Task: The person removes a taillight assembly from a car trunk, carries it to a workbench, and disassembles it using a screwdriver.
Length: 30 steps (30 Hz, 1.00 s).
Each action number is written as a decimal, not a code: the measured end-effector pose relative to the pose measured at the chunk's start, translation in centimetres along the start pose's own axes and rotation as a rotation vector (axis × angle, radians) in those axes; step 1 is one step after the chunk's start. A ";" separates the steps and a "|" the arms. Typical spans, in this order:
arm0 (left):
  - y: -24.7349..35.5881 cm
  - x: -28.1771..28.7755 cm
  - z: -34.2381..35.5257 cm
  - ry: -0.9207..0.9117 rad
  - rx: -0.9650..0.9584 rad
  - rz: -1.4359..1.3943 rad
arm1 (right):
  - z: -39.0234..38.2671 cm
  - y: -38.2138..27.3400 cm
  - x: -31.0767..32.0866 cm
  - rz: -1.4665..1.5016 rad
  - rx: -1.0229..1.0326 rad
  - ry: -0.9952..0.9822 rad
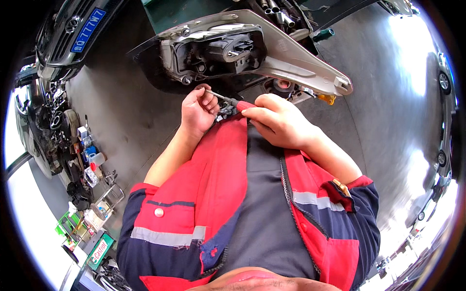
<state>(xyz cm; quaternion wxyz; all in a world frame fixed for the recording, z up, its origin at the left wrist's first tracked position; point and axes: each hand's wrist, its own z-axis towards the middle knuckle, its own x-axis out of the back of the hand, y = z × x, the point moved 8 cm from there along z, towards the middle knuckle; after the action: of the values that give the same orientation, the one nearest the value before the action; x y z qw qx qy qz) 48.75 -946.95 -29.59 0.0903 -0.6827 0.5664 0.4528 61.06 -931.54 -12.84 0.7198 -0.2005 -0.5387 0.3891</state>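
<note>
A screwdriver (223,97) with a thin metal shaft and a red handle lies slantwise in front of my chest. My right hand (279,120) is closed round its handle. At the shaft's far end, my left hand (198,112) has thumb and fingers pinched together about the tip; whether a small part is also between them is hidden. Just beyond both hands is a car lamp housing (286,60), its back facing up, with a pale long arm tapering to the right. A dark opening in it shows a black socket unit (238,51). Neither hand appears to touch the housing.
Beneath the housing sit metal parts and a yellow piece (326,99). Behind it are a green surface (179,14) and several metal sockets (286,19). A car (73,34) stands far left, above bottles and loose parts. More cars (444,111) line the right.
</note>
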 end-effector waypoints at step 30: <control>10.2 -20.6 7.1 -0.093 -0.525 1.272 | -2.4 13.0 9.2 0.313 -0.747 0.663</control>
<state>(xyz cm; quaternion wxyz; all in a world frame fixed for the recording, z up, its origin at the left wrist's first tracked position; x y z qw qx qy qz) 37.42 -931.64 -14.82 -0.3372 -0.1969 0.7239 0.5688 59.93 -916.05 -17.21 0.6643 -0.6342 -0.3476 0.1890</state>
